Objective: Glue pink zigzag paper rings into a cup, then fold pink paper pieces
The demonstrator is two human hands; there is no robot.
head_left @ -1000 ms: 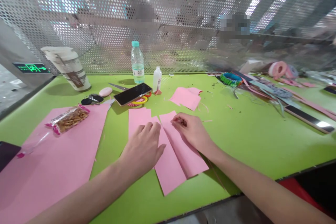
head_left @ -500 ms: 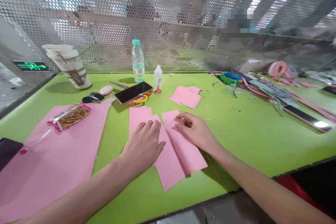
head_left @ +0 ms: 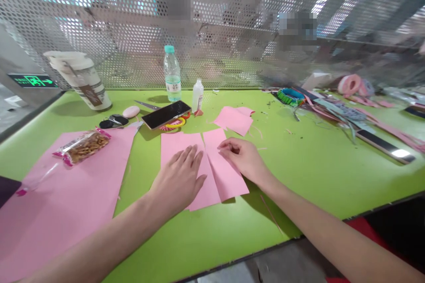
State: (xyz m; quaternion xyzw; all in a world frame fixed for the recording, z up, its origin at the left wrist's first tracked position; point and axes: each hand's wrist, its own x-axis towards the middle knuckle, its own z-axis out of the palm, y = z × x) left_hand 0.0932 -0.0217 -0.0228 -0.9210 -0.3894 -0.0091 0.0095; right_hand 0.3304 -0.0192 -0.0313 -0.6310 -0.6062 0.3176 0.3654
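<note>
My left hand [head_left: 181, 177] lies flat with its fingers stretched out on pink paper [head_left: 172, 142] near the front of the green table. To its right, my right hand [head_left: 244, 157] pinches a pink paper strip [head_left: 229, 184] near its far end. The lower part of this strip bends up a little from the table, and it narrowly parts from the paper under my left hand toward the far end. My left hand covers part of the paper. Beyond my right hand rest more pink paper pieces [head_left: 233, 120].
Behind the paper are a phone [head_left: 166, 115] lying over scissors, a small white bottle [head_left: 198, 97] and a water bottle [head_left: 173, 77]. At left, a snack packet [head_left: 86, 146] lies on a large pink sheet [head_left: 76, 199], near a cup [head_left: 84, 82]. Ribbons and another phone [head_left: 385, 146] lie right.
The paper under my left hand has shifted away from me and lines up more closely with the neighbouring pieces. My left fingers have flattened. My right hand keeps its pinch.
</note>
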